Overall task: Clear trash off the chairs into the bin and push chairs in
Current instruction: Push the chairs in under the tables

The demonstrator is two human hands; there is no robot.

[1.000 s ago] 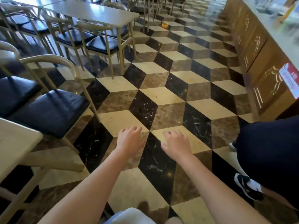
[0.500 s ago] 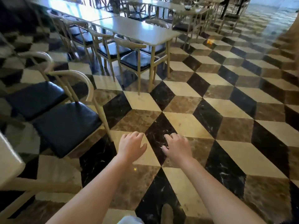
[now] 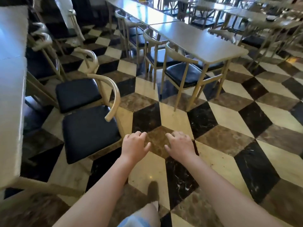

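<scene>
Both of my arms reach forward over the patterned floor. My left hand (image 3: 135, 145) and my right hand (image 3: 179, 145) are empty, palms down, fingers loosely curled and apart. Just left of my left hand stands a chair (image 3: 89, 131) with a black seat and a curved beige backrest, pulled out from the white table (image 3: 11, 102) at the left edge. A second black-seated chair (image 3: 77, 94) stands right behind it. No trash shows on either seat, and no bin is in view.
Another white table (image 3: 201, 41) stands ahead at centre right with several chairs (image 3: 183, 76) tucked against it. More tables and chairs fill the back. My knee (image 3: 144, 215) and shoe show at the bottom. Open tiled floor (image 3: 246, 128) lies to the right.
The view has swung left and moved forward; the wooden counter and the other person on the right have left the frame. The two pulled-out chairs are now closer. My hands stay empty and in front.
</scene>
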